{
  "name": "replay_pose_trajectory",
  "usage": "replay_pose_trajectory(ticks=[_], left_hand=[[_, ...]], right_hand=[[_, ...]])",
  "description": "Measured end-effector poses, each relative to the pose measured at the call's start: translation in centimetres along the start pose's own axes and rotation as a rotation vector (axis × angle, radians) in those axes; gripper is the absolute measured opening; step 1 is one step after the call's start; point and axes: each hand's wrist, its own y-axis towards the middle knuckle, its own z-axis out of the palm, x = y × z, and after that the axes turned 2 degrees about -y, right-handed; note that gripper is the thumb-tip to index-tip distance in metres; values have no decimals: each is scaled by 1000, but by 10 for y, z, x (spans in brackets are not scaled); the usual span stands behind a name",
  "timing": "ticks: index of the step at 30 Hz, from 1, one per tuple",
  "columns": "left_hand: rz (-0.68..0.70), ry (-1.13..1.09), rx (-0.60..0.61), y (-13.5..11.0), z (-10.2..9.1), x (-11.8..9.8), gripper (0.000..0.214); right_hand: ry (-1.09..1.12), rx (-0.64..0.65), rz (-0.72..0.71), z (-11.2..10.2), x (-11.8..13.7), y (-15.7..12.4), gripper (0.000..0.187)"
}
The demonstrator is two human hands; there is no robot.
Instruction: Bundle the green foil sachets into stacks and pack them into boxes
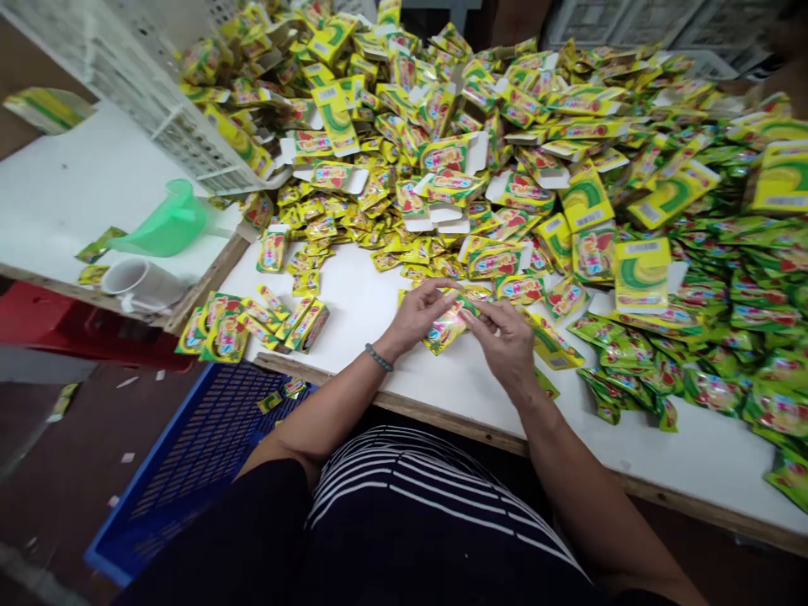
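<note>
My left hand [417, 315] and my right hand [505, 341] meet over the white table [662, 438] near its front edge. Both are closed on a small yellow-green sachet packet [445, 330] held between the fingertips. A bead bracelet sits on my left wrist. A huge heap of yellow-green cartons and packets [454, 143] covers the table behind my hands. Green shiny sachets [713, 337] lie spread to the right. A small stack of filled cartons [252, 324] rests at the table's left corner.
A white plastic crate [126, 84] leans over the heap at the back left. On a lower side table stand a green scoop [167, 223] and a white cup [139, 282]. A blue crate [202, 454] sits on the floor beside my lap.
</note>
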Motion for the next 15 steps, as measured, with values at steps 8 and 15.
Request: replay_pose_trajectory(ticks=[8, 15], left_hand=[[57, 643, 194, -21, -37, -42, 11], [-153, 1378, -101, -49, -131, -64, 31]], right_hand=[[-241, -69, -98, -33, -8, -9, 28], [-889, -66, 60, -95, -60, -30, 59]])
